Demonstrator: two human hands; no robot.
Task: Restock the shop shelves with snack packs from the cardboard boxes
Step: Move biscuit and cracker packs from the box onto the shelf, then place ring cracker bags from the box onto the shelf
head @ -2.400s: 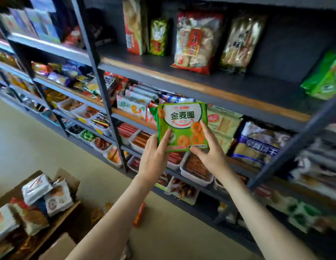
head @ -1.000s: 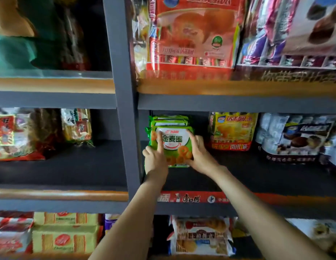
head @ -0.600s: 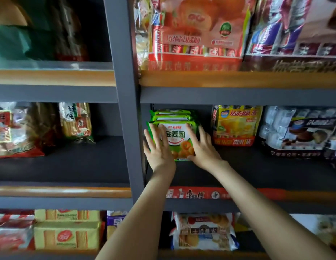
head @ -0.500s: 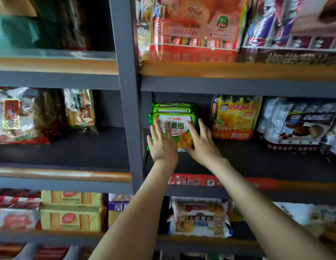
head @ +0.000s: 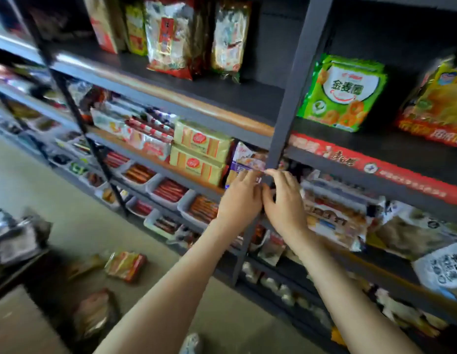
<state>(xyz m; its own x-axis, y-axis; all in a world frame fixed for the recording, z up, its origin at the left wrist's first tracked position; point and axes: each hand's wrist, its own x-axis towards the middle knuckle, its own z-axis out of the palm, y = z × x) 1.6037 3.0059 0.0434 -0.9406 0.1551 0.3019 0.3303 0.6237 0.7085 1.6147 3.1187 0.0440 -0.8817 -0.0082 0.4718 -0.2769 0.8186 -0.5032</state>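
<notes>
Both hands are empty here, fingers loosely spread, nothing gripped. The left hand (head: 241,200) and right hand (head: 286,203) hover side by side, almost touching, right in front of the grey shelf upright (head: 293,93), arms stretched forward and up. The green snack pack (head: 342,94) stands upright on the shelf just right of that upright, well above the hands. Some loose packs (head: 125,265) lie on the floor, lower left of it.

green snack pack (head: 342,93) reading "金麦圈", other labels blurred
</notes>
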